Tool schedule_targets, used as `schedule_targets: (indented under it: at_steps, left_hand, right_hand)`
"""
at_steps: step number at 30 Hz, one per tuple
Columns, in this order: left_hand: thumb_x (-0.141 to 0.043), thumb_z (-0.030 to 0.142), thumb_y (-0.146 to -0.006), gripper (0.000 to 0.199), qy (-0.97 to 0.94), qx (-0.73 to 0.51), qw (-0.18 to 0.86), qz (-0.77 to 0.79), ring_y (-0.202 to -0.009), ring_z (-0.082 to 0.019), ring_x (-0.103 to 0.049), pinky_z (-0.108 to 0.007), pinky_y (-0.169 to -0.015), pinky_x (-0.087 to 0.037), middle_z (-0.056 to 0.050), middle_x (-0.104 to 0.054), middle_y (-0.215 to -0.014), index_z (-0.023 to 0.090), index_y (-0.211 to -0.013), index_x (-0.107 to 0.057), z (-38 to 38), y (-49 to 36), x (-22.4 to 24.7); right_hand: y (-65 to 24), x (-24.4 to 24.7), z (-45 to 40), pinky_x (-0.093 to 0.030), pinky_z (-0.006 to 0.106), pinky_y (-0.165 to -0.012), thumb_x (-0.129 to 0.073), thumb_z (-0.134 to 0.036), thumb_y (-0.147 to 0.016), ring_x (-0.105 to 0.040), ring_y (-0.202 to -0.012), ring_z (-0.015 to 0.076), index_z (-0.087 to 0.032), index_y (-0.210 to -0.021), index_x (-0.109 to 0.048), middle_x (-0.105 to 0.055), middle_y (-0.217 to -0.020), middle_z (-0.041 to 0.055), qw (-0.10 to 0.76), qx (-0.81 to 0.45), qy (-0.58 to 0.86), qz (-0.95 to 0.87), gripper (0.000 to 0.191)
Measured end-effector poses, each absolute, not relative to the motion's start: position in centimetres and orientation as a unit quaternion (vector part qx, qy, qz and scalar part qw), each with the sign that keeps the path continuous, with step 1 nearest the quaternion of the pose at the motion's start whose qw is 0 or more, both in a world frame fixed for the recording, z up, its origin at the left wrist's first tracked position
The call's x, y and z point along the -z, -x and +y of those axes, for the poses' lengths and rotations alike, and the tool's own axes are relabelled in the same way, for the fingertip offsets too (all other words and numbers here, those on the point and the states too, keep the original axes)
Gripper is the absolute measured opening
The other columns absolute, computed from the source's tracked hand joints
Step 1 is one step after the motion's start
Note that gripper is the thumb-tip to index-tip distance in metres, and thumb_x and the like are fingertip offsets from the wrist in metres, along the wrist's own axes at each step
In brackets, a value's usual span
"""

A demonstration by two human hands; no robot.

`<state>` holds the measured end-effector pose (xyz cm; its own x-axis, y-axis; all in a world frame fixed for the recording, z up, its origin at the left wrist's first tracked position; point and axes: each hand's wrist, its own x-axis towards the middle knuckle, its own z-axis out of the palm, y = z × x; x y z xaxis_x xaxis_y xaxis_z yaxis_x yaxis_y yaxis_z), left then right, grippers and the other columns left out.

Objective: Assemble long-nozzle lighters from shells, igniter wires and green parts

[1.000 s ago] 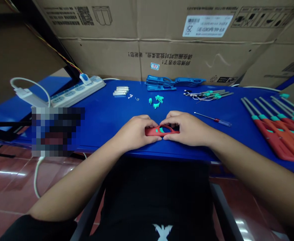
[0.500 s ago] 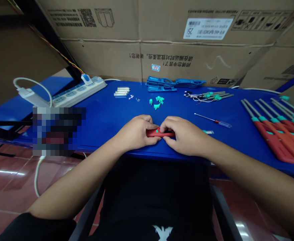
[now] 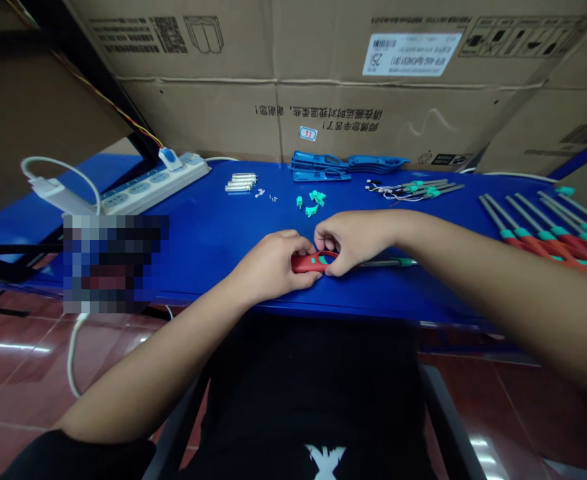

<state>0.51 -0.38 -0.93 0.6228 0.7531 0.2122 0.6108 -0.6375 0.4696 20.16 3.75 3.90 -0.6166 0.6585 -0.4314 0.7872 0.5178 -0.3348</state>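
Observation:
A red lighter body [image 3: 304, 264] with small green parts lies across my two hands near the table's front edge. My left hand [image 3: 276, 267] grips its left end, thumb and fingers closed round it. At the loop-shaped handle, my right hand [image 3: 351, 241] pinches the right side. A metal tube [image 3: 381, 263] with a green piece at its end sticks out to the right from beneath my right hand. Beyond my hands lie several green pieces [image 3: 315, 200], tiny screws [image 3: 273, 198] and silvery cylinders [image 3: 241, 183].
Blue shells [image 3: 323, 167] lie at the back against a cardboard box [image 3: 223, 113]. Wired metal tubes [image 3: 418, 190] are right of them. Red and orange lighters [image 3: 548, 240] fill the right side. A power strip [image 3: 148, 187] stands at the left.
My right hand has turned, its wrist and forearm now higher, showing the handle loop and the metal tube. The screwdriver is now hidden behind my right arm. My left hand keeps its hold.

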Motion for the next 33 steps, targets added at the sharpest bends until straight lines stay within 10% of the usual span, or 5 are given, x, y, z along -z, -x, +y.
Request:
schedule_targets:
  at_steps: [17, 33]
  left_hand:
    - [-0.076, 0.035, -0.08, 0.025, -0.89, -0.193, 0.18, 0.372, -0.081, -0.019, -0.061, -0.029, -0.069, -0.044, -0.005, -0.068, -0.087, 0.016, -0.096, -0.073, -0.4, -0.2, 1.2]
    - [-0.077, 0.032, -0.078, 0.027, -0.883, -0.208, 0.191, 0.375, -0.081, -0.019, -0.061, -0.029, -0.07, -0.045, -0.004, -0.067, -0.086, 0.016, -0.099, -0.076, -0.6, -0.4, 1.0]
  right_hand:
    - [-19.3, -4.2, 4.0, -0.037, 0.031, -0.055, -0.08, -0.037, -0.059, -0.057, -0.065, 0.0169, -0.022, -0.091, -0.066, -0.067, -0.077, -0.0015, 0.163, 0.209, -0.402, 0.876, 0.038]
    - [-21.0, -3.7, 1.0, -0.04, 0.032, -0.063, -0.067, -0.033, -0.076, -0.058, -0.073, 0.0182, -0.017, -0.092, -0.075, -0.068, -0.084, 0.0059, 0.016, 0.12, -0.343, 0.932, 0.024]
